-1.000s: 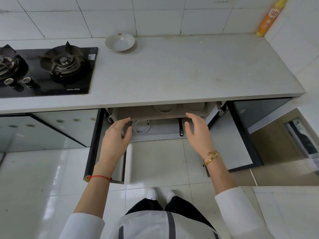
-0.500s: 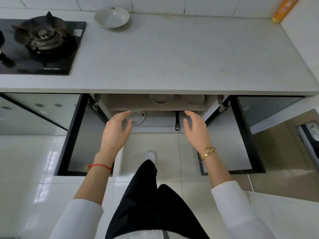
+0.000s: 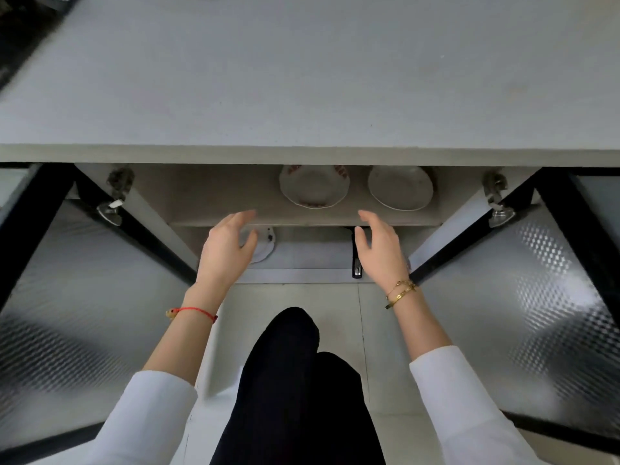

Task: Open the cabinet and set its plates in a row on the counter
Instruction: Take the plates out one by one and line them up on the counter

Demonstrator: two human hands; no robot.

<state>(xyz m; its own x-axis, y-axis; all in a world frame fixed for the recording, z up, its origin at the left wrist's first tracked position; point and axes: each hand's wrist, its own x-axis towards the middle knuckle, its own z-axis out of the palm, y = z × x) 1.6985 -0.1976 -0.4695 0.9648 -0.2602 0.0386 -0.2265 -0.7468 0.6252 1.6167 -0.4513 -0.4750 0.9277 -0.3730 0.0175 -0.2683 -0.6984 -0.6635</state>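
Kitchen counter (image 3: pixel 302 78) bare over the open cabinet (image 3: pixel 235 193), both doors swung wide.
Two plates (image 3: pixel 313 187) side by side on upper shelf, right half; a third plate (image 3: pixel 263 251) below, partly hidden behind left hand (image 3: pixel 226 251). Left hand and right hand (image 3: pixel 380 251) spread, empty, at the shelf edge, touching nothing.

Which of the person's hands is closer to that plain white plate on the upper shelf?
Right. The right hand is open just below and slightly left of the plain white plate; the left hand, also open and empty, is well off to the plate's left.
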